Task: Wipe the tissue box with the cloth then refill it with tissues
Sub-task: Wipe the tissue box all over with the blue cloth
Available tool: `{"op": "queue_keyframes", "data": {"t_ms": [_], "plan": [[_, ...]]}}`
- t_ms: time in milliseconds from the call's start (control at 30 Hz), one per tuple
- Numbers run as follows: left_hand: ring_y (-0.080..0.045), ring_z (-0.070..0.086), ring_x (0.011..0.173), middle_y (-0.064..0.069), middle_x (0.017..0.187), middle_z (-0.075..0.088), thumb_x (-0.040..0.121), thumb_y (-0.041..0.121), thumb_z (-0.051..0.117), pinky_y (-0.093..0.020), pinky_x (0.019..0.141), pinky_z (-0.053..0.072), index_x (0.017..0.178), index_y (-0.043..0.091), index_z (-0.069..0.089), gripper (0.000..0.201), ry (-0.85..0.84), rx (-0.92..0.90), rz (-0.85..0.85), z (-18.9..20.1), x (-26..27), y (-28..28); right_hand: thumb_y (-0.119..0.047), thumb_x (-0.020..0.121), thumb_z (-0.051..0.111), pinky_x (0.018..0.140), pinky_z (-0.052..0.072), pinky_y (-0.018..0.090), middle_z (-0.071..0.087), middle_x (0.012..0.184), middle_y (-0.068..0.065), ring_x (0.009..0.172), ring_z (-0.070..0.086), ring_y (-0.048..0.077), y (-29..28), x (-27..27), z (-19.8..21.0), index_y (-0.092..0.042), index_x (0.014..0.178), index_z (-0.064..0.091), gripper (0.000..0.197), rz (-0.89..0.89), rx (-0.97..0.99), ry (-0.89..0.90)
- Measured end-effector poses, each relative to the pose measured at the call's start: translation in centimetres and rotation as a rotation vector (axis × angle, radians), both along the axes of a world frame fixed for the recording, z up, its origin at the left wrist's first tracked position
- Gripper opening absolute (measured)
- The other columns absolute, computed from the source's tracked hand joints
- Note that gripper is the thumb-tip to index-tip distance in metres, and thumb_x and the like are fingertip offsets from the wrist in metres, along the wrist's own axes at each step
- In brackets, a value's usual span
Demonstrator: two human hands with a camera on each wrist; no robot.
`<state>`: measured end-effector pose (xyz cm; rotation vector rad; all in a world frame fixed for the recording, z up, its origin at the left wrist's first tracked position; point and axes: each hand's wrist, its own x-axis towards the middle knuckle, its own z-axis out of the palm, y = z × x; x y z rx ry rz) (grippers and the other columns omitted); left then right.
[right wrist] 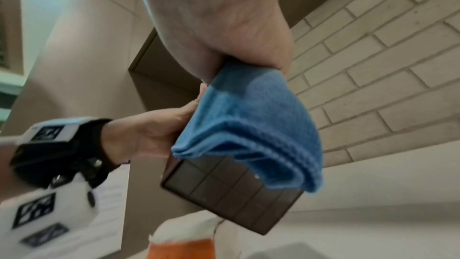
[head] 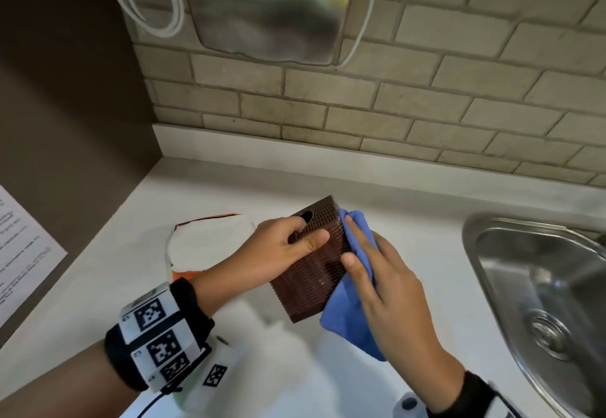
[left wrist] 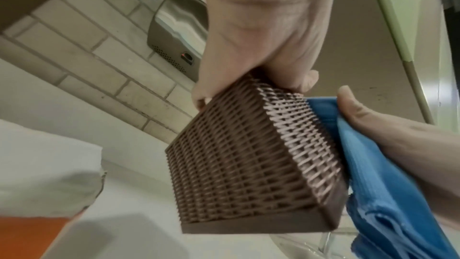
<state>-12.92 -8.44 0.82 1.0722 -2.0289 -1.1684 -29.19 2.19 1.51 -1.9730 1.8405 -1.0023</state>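
While the left hand (head: 288, 243) curls its fingers round the woven tissue box (head: 311, 273) above the counter (head: 410, 204), the right hand (head: 387, 286) presses the blue cloth (head: 344, 322) with straight fingers against its 3 o'clock side.

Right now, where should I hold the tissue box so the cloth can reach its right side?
Grip the tissue box by its top end from the left, as the left hand does: thumb across the woven front, a finger by the top opening. It is lifted and tilted, and the cloth under the right hand covers its right wall.
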Motion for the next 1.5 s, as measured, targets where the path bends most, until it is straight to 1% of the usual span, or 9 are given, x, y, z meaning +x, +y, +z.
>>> {"op": "queue_keyframes", "data": {"t_ms": [233,433,633,800,967,1100,1233,1367,1500], "plan": [[-0.009,0.048,0.065,-0.022,0.074,0.055,0.073,0.063,0.049,-0.03,0.061,0.037,0.075,-0.006,0.057,0.069,0.081,-0.18,-0.068,0.1,0.1,0.4,-0.035,0.1,0.036,0.117,0.023,0.027,0.029,0.151,-0.025,0.138,0.024,-0.009,-0.8,-1.4,-0.2,-0.041,0.14,0.039,0.04,0.131,0.032,-0.385],[-0.003,0.047,0.058,0.008,0.061,0.052,0.073,0.071,0.05,-0.029,0.058,0.037,0.069,0.015,0.06,0.057,0.133,-0.135,-0.034,0.0,0.6,-0.5,-0.054,0.095,0.027,0.112,0.016,0.011,0.014,0.155,-0.027,0.143,0.011,-0.005,0.1,0.3,0.6,-0.048,0.143,0.027,0.049,0.212,-0.042,-0.184],[-0.003,0.049,0.056,0.014,0.057,0.051,0.075,0.076,0.047,-0.025,0.056,0.037,0.062,0.023,0.058,0.056,0.125,-0.092,-0.068,-0.1,0.8,-0.8,-0.047,0.097,0.032,0.117,0.026,0.032,0.024,0.149,-0.034,0.134,0.025,-0.015,-2.4,-1.4,1.3,-0.057,0.133,0.038,0.038,0.128,0.116,-0.428],[-0.008,0.046,0.061,0.004,0.064,0.052,0.078,0.061,0.047,-0.03,0.061,0.037,0.066,0.012,0.061,0.053,0.206,0.04,-0.059,-0.2,0.8,-0.9,-0.051,0.096,0.028,0.114,0.019,0.018,0.024,0.152,-0.029,0.142,0.016,-0.005,0.1,0.9,1.5,-0.046,0.139,0.038,0.045,0.247,-0.059,-0.208],[-0.004,0.039,0.051,0.012,0.051,0.041,0.079,0.064,0.049,-0.027,0.055,0.032,0.053,0.018,0.053,0.053,0.078,-0.037,0.025,-0.1,0.2,-0.4,-0.047,0.098,0.036,0.112,0.033,0.027,0.04,0.145,-0.026,0.132,0.038,-0.006,-1.6,-0.8,1.1,-0.051,0.13,0.048,0.034,0.115,0.125,-0.476],[-0.013,0.036,0.051,-0.002,0.055,0.035,0.075,0.074,0.046,-0.031,0.055,0.029,0.055,0.005,0.041,0.072,0.025,-0.005,0.103,0.3,-0.4,-0.6,-0.049,0.097,0.027,0.113,0.025,0.023,0.022,0.156,-0.01,0.143,0.022,0.009,-0.9,0.3,-0.7,-0.036,0.144,0.033,0.05,-0.046,-0.115,0.12],[-0.016,0.026,0.054,-0.002,0.055,0.025,0.07,0.077,0.045,-0.032,0.056,0.023,0.05,0.019,0.031,0.063,-0.073,0.033,0.12,0.4,-0.6,-1.0,-0.037,0.092,0.052,0.115,0.019,0.047,0.032,0.153,0.008,0.141,0.021,0.042,0.7,1.8,-2.9,-0.015,0.138,0.046,0.052,0.029,-0.268,0.628],[-0.017,0.03,0.052,-0.004,0.055,0.03,0.069,0.08,0.046,-0.032,0.057,0.025,0.051,0.021,0.032,0.063,-0.059,0.103,0.123,0.5,-0.3,-1.3,-0.015,0.071,0.081,0.102,0.027,0.034,0.036,0.146,0.006,0.12,0.041,0.032,1.4,0.3,-3.8,-0.02,0.133,0.054,0.068,0.051,-0.318,0.614],[-0.015,0.044,0.053,-0.008,0.058,0.044,0.071,0.078,0.048,-0.03,0.058,0.032,0.061,0.017,0.049,0.062,-0.035,0.177,0.13,0.5,-0.6,-1.6,-0.02,0.077,0.074,0.09,0.038,0.037,0.039,0.135,0.009,0.104,0.041,0.031,1.3,0.5,-3.4,-0.024,0.134,0.048,0.063,-0.101,-0.324,0.359]]}}
